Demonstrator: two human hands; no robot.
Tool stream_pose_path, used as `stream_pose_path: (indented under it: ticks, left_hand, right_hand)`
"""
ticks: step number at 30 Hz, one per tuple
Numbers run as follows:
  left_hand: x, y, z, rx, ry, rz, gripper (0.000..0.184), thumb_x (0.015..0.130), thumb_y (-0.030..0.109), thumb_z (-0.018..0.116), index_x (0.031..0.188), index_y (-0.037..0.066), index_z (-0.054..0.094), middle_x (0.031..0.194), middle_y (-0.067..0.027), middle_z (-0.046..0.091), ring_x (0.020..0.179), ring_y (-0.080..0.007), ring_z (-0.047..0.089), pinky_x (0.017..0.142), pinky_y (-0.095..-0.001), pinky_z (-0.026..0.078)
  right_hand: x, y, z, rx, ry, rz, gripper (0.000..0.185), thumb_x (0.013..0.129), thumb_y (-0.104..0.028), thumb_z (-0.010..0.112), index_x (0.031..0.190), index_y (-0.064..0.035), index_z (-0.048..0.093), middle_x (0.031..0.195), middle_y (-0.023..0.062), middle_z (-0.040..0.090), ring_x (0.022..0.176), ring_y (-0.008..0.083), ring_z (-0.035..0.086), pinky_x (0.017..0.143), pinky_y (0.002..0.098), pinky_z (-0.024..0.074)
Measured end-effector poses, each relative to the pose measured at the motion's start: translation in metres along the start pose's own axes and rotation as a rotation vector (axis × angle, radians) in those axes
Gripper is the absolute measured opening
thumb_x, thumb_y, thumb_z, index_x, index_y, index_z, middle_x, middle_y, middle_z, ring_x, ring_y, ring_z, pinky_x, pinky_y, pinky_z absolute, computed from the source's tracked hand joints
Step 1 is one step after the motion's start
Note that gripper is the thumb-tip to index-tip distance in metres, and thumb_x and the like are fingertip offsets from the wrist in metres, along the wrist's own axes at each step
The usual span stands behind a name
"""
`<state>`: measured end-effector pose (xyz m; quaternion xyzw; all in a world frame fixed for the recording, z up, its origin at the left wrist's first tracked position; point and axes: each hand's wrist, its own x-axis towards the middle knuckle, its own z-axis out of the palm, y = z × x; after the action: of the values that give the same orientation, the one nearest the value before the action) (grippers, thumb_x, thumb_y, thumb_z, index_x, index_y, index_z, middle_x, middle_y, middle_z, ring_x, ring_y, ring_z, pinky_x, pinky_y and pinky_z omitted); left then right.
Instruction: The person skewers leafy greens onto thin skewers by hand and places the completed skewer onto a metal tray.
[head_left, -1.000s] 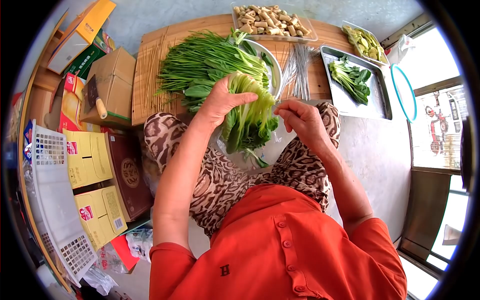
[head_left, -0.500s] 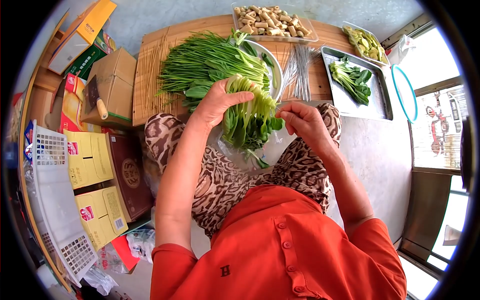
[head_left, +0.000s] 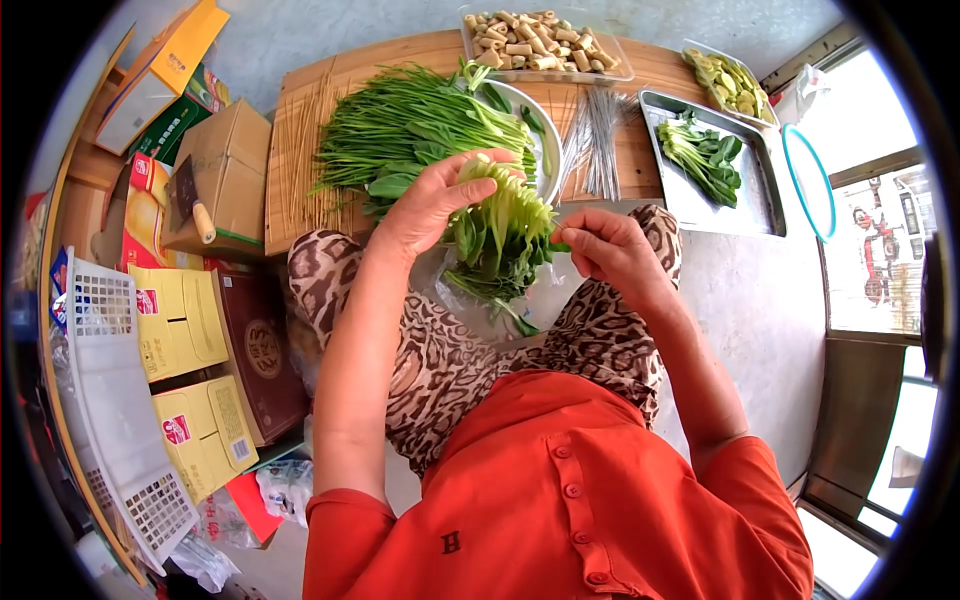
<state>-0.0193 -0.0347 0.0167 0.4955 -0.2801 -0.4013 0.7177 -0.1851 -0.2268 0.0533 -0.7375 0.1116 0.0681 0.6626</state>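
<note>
A bunch of leafy greens (head_left: 510, 225) hangs from my left hand (head_left: 438, 203), its pale stems up and its leaves down over my lap. The fingers and thumb of that hand are wrapped round the stems. My right hand (head_left: 612, 248) is pinched at the right side of the bunch, on a thin stick whose tip reaches toward the stems; most of the stick is hidden. Behind the bunch, long green chives (head_left: 400, 125) and more leafy greens lie on the wooden board (head_left: 290, 195), partly over a white plate (head_left: 549, 130).
Thin wooden sticks (head_left: 312, 150) and metal skewers (head_left: 603, 150) lie on the board. A metal tray (head_left: 765, 200) holds greens. Behind are tubs of beige rolls (head_left: 535, 42) and green slices (head_left: 738, 88). Boxes (head_left: 180, 320), a knife (head_left: 190, 200) and a white basket (head_left: 110, 400) are at left.
My left hand has shifted slightly left, and the stems in it are bunched and tilted differently. My right hand has moved a little down and right, still pinched.
</note>
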Motion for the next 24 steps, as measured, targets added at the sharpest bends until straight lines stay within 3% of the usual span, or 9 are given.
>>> stream_pose_path:
  ticks: [4,6,8,11,17,21,24]
  left_hand:
    - [0.002,-0.011,-0.011,0.019,0.104,0.086,0.059,0.091,0.029,0.063,0.138,0.002,0.041,0.127,-0.0065,0.055,0.115,-0.0115,0.049,0.097,-0.0254,0.036]
    - [-0.003,0.0,-0.009,0.009,0.149,0.01,0.058,0.093,0.031,0.059,0.138,0.0,0.04,0.127,-0.0091,0.056,0.117,-0.0136,0.05,0.1,-0.0299,0.037]
    - [-0.002,-0.002,-0.012,0.068,0.204,0.0,0.056,0.094,0.032,0.057,0.137,0.0,0.041,0.129,-0.0127,0.055,0.118,-0.0199,0.054,0.099,-0.0346,0.042]
    - [-0.001,-0.007,-0.012,0.071,0.268,-0.007,0.049,0.093,0.031,0.06,0.131,0.001,0.049,0.123,-0.0115,0.06,0.112,-0.0198,0.058,0.094,-0.0322,0.045]
    - [0.0,-0.015,-0.013,0.131,0.338,-0.099,0.043,0.094,0.028,0.059,0.129,0.002,0.052,0.116,-0.0103,0.062,0.103,-0.0183,0.062,0.086,-0.03,0.049]
    - [0.005,-0.017,-0.008,0.125,0.342,-0.128,0.04,0.095,0.025,0.058,0.126,0.001,0.053,0.114,-0.0104,0.063,0.1,-0.0177,0.062,0.084,-0.0284,0.049]
    - [0.009,-0.021,-0.006,0.139,0.355,-0.143,0.039,0.094,0.024,0.06,0.125,0.0,0.054,0.112,-0.0099,0.063,0.097,-0.0169,0.063,0.081,-0.0268,0.05]
  right_hand:
    - [-0.007,0.002,-0.008,0.192,0.029,0.075,0.018,0.097,-0.017,0.051,0.097,-0.0042,0.064,0.06,-0.0053,0.046,0.051,0.002,0.037,0.045,0.0176,0.0263]
    - [-0.013,0.007,-0.023,0.301,0.039,0.073,0.018,0.098,-0.017,0.05,0.098,-0.0047,0.063,0.06,-0.005,0.046,0.049,0.0027,0.036,0.043,0.0178,0.024]
    - [-0.02,0.005,-0.041,0.409,0.081,0.085,0.017,0.098,-0.016,0.049,0.1,-0.0041,0.062,0.06,-0.0042,0.046,0.046,0.003,0.033,0.042,0.018,0.023]
    - [-0.031,0.005,-0.076,0.545,0.236,0.036,0.018,0.098,-0.014,0.046,0.103,-0.0033,0.06,0.059,-0.0032,0.044,0.043,0.0042,0.03,0.04,0.0191,0.0228]
    - [-0.051,0.001,-0.187,0.498,0.562,-0.263,0.018,0.095,-0.011,0.049,0.103,-0.0002,0.06,0.061,-0.0012,0.048,0.042,0.005,0.033,0.039,0.0193,0.0236]
    - [-0.045,-0.025,-0.241,0.239,0.794,-0.356,0.022,0.094,-0.013,0.05,0.108,0.0023,0.059,0.064,-0.0009,0.049,0.048,0.004,0.036,0.043,0.0182,0.0263]
    - [-0.01,0.003,-0.28,0.083,0.86,-0.371,0.02,0.092,-0.012,0.053,0.104,0.0004,0.063,0.064,-0.0004,0.054,0.049,0.0039,0.04,0.044,0.0188,0.03]
